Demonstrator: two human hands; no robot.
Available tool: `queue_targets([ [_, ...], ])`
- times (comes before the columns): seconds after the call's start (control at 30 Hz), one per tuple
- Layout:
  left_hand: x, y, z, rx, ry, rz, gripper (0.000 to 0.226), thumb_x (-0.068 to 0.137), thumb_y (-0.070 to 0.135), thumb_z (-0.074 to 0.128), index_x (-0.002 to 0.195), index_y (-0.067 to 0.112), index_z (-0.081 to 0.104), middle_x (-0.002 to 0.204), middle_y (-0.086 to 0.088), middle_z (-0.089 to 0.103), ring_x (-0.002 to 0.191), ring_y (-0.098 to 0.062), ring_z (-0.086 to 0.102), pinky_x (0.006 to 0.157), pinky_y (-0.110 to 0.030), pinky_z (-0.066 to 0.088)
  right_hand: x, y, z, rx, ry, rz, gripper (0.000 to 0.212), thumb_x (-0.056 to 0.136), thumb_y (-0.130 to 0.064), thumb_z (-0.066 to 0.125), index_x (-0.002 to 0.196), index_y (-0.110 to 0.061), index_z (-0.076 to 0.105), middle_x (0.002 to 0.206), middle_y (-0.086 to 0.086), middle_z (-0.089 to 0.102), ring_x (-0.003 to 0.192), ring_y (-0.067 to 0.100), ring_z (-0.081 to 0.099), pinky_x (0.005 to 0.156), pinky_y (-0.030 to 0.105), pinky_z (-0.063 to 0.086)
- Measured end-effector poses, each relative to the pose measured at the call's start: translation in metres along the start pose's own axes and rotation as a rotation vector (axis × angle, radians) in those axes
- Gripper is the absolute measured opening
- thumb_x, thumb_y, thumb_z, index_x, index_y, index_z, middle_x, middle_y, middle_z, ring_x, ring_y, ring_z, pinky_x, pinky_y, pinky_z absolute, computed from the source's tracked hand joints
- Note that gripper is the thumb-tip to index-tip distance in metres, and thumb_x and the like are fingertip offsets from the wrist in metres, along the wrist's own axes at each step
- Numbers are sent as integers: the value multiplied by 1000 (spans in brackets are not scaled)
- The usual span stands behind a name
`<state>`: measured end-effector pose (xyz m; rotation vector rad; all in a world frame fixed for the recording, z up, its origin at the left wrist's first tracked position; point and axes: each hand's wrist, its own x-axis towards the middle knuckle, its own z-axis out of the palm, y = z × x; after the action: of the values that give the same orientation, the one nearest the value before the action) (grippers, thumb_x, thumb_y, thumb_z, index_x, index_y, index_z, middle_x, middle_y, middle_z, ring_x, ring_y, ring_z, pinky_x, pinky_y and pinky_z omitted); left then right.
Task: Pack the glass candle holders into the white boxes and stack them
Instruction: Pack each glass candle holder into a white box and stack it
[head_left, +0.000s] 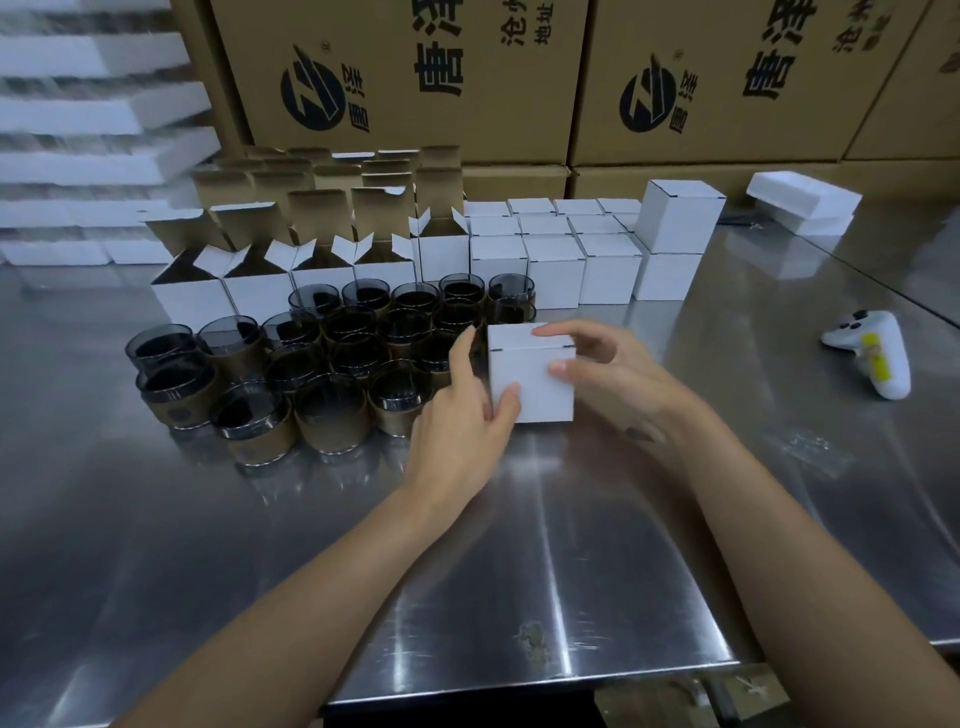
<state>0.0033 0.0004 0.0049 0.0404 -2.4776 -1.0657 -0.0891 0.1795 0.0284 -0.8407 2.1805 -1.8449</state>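
A closed white box (535, 382) stands on the steel table (519, 545) at the centre. My left hand (460, 415) holds its left side, thumb on the front face. My right hand (605, 371) grips its right side, fingers curled over the lid and thumb on the front. Several dark glass candle holders (322, 364) with brown paper bands stand in a cluster just left of the box. Behind them are several open white boxes (260, 283) with raised flaps. To the right of those, closed white boxes (556, 260) sit in rows, with a stack of two (675, 244) at the end.
Large brown cartons (405, 78) wall off the back. Piles of flat white box blanks (78, 156) lie at the far left. A white game controller (872, 353) rests on the table at the right, and a white foam piece (802, 200) at the back right.
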Motion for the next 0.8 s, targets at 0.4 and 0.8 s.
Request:
queue_targets([
  [0.4, 1, 3, 1, -389, -38, -18, 89, 80, 61, 54, 152, 23, 19, 145, 6, 44, 129, -10, 45, 105, -36, 42, -4, -29, 1, -94, -29, -180, 27, 88, -20, 61, 115, -19, 66, 137, -3, 57, 129, 12, 50, 96, 25, 46],
  [0.8, 20, 3, 21, -439, -50, 57, 101, 90, 44, 62, 152, 30, -16, 163, 11, 1, 143, -2, 27, 111, -31, 40, 15, -1, -9, -762, 443, -652, 73, 68, -19, 77, 132, -1, 48, 134, 10, 46, 127, 25, 46, 92, 35, 50],
])
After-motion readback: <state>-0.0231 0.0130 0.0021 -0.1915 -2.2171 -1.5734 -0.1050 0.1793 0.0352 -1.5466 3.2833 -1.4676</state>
